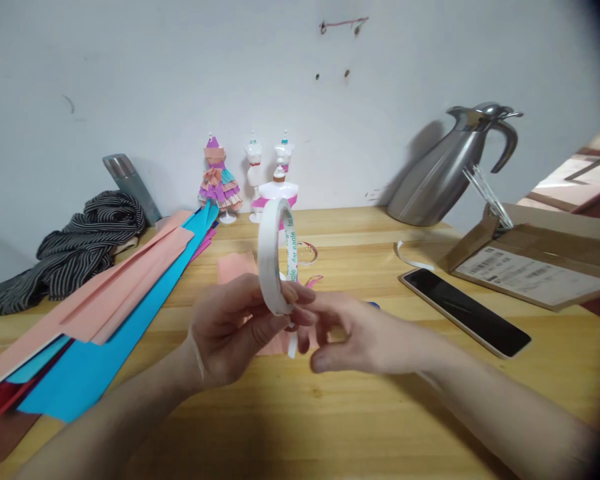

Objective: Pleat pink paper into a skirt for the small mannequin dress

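Note:
A roll of white tape (269,257) with green print inside its ring stands upright in my left hand (230,327), pinched at its lower edge between thumb and fingers. Close by on the right, my right hand (353,330) has its thumb and fingers apart; its fingertips overlap the left ones, and whether they touch the roll I cannot tell. A short white strip (293,346) shows below the fingers. Peach crepe paper (236,265) lies on the table behind and beneath my hands, partly hidden. Just beyond the roll stands a small white mannequin (283,189) with a pink band.
Long folded crepe papers, peach (135,277) and blue (125,347), lie at left near a striped cloth (90,233) and flask (130,183). A dressed mannequin (217,177) stands behind. At right are a phone (465,310), cardboard box (535,267) and steel jug (437,167).

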A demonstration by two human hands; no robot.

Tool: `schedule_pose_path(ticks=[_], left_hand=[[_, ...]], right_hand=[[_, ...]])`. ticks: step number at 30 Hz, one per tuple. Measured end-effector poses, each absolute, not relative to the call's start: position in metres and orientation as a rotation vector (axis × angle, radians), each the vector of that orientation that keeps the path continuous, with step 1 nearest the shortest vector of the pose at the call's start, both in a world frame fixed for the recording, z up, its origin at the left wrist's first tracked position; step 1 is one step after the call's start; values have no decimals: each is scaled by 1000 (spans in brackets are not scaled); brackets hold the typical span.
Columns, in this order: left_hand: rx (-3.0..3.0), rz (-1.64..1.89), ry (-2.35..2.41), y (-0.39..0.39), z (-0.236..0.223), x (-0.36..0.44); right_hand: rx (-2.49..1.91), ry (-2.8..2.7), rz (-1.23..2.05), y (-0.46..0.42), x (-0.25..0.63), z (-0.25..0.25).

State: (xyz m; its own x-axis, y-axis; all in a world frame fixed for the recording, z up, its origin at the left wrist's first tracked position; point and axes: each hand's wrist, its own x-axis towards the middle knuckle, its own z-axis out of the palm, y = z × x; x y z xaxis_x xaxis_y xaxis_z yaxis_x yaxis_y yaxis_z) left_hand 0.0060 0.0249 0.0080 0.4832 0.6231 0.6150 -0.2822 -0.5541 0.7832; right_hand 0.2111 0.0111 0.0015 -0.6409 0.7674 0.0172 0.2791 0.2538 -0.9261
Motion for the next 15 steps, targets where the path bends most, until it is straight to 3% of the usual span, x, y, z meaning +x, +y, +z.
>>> schedule_pose_path(ticks=[3, 5, 11, 15], left_hand=[[1850, 1207, 282, 24, 7, 7], [1875, 1210, 303, 24, 6, 6], [1821, 1303, 331, 23, 7, 5], [1836, 1296, 333, 24, 8, 6]], right_hand=[[-919, -1956, 1504, 11, 200, -6], [-1014, -1968, 1426, 23, 210, -9], [-2053, -1714, 375, 107, 315, -26], [-2388, -1726, 200, 135, 379, -41]])
